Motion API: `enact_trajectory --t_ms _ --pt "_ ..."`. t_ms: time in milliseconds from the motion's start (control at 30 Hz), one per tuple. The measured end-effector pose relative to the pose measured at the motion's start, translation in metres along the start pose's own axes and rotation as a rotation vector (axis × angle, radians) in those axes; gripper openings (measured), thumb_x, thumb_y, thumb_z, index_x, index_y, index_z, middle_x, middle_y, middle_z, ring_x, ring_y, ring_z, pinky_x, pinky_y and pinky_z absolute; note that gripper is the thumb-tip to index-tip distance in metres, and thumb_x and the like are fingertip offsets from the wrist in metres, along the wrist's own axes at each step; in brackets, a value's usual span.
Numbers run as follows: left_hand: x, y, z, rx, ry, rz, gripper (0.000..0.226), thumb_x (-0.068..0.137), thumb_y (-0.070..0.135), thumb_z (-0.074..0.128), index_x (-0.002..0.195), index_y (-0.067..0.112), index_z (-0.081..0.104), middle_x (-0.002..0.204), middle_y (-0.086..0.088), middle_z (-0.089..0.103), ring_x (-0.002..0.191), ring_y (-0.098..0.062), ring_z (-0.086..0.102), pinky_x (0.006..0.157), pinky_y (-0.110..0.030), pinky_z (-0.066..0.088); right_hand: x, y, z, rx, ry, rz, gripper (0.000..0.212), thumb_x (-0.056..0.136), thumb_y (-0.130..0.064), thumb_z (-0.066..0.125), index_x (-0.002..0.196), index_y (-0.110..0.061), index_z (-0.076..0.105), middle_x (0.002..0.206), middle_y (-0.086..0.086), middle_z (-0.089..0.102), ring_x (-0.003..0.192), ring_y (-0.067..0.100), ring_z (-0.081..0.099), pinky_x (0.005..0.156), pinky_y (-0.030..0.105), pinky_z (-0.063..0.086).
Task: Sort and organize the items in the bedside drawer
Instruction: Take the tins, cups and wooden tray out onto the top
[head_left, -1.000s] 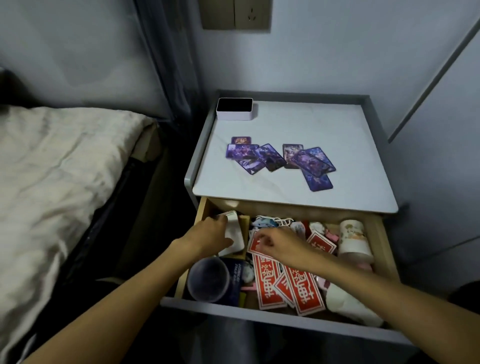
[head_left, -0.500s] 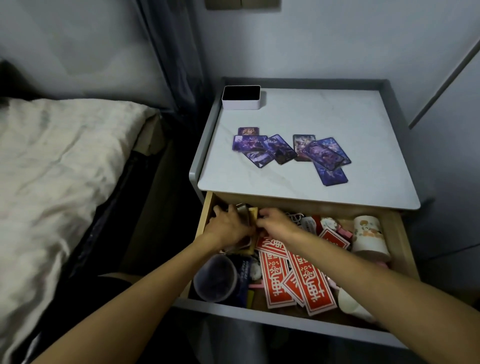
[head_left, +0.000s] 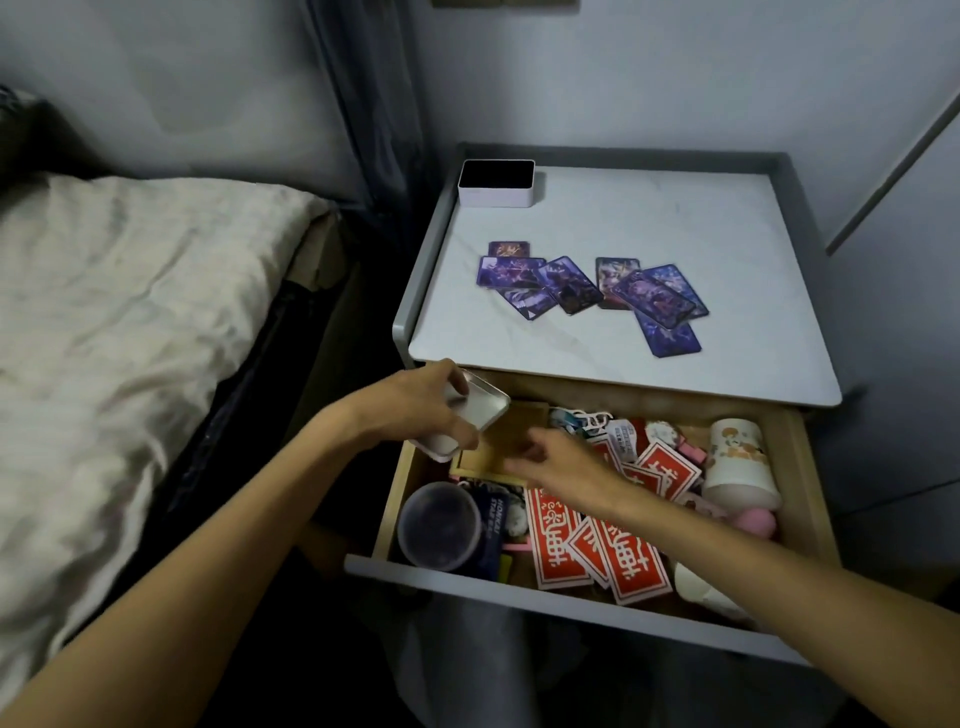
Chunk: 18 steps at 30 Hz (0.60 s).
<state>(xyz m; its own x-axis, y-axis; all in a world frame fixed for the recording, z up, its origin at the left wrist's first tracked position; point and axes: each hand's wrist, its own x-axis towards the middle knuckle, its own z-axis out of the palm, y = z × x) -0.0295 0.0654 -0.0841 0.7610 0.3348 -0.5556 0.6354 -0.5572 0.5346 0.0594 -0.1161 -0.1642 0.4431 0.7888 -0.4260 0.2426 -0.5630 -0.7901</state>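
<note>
Tin (head_left: 480, 410) is newly lifted from the drawer (head_left: 519, 587), gripped by the left hand (head_left: 415, 410) above its back-left corner; right hand (head_left: 561, 460) has let go, fingers slack over the vacated tray (head_left: 511, 431), probably free for sorting.

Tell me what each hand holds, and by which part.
The left hand grips a flat white tin by its opposite edges, fingers on one, thumb on the other. The right hand holds nothing.
</note>
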Motion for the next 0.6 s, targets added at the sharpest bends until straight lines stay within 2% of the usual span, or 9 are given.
enact_trajectory --t_ms 67,133,200,300,400,533,600 --pt "-0.005 -0.005 -0.005 0.030 0.018 0.003 0.068 0.070 0.030 0.085 0.126 0.028 0.046 0.115 0.001 0.053 0.099 -0.016 0.056 0.087 -0.032 0.052 -0.005 -0.008 0.016 0.044 -0.183 0.008 0.035 0.093 -0.040 0.062 0.122 -0.021 0.058 0.107 -0.011 0.063 0.096 0.004 0.061 0.080 0.016 0.049" --pt "-0.009 -0.012 -0.006 -0.042 0.024 0.000 0.068 0.069 0.034 0.086 0.125 0.029 0.047 0.115 0.003 0.052 0.099 -0.016 0.056 0.082 -0.031 0.053 -0.004 -0.008 0.033 0.019 -0.275 0.031 0.046 0.089 -0.049 0.063 0.127 -0.024 0.057 0.115 -0.008 0.065 0.102 0.006 0.063 0.090 0.028 0.053" --pt "-0.011 -0.019 -0.006 -0.145 0.049 0.013 0.062 0.073 0.040 0.084 0.123 0.028 0.049 0.111 0.008 0.053 0.096 -0.012 0.057 0.072 -0.025 0.050 -0.001 -0.009 0.044 0.021 -0.301 0.032 0.050 0.089 -0.048 0.065 0.131 -0.023 0.056 0.123 -0.005 0.065 0.110 0.009 0.062 0.098 0.035 0.051" --pt "-0.010 -0.027 -0.004 -0.196 0.146 0.051 0.051 0.081 0.048 0.074 0.121 0.024 0.052 0.110 0.006 0.057 0.095 -0.011 0.060 0.072 -0.024 0.051 0.001 -0.014 0.045 0.123 -0.337 0.091 0.048 0.090 -0.039 0.065 0.132 -0.019 0.053 0.127 0.000 0.062 0.114 0.013 0.059 0.102 0.036 0.048" --pt "-0.008 -0.031 -0.005 -0.151 0.215 0.060 0.045 0.086 0.040 0.072 0.122 0.023 0.052 0.115 0.002 0.058 0.095 -0.013 0.062 0.078 -0.027 0.055 0.003 -0.011 0.046 0.164 -0.352 0.189 0.053 0.086 -0.043 0.069 0.130 -0.020 0.050 0.122 -0.004 0.059 0.110 0.012 0.056 0.093 0.030 0.049" --pt "-0.008 -0.033 -0.007 -0.140 0.223 0.074 0.045 0.088 0.032 0.071 0.125 0.025 0.046 0.109 0.000 0.056 0.089 -0.009 0.060 0.069 -0.023 0.052 0.001 -0.006 0.043 0.176 -0.294 0.224 0.058 0.079 -0.049 0.074 0.123 -0.017 0.053 0.112 -0.003 0.061 0.102 0.012 0.058 0.084 0.029 0.050" --pt "-0.006 -0.033 -0.005 -0.147 0.226 0.070 0.049 0.089 0.029 0.071 0.129 0.026 0.042 0.107 -0.001 0.057 0.089 -0.012 0.061 0.071 -0.025 0.054 -0.004 -0.006 0.040 0.171 -0.255 0.253 0.060 0.079 -0.049 0.074 0.123 -0.015 0.053 0.109 -0.002 0.061 0.099 0.010 0.057 0.076 0.025 0.046"
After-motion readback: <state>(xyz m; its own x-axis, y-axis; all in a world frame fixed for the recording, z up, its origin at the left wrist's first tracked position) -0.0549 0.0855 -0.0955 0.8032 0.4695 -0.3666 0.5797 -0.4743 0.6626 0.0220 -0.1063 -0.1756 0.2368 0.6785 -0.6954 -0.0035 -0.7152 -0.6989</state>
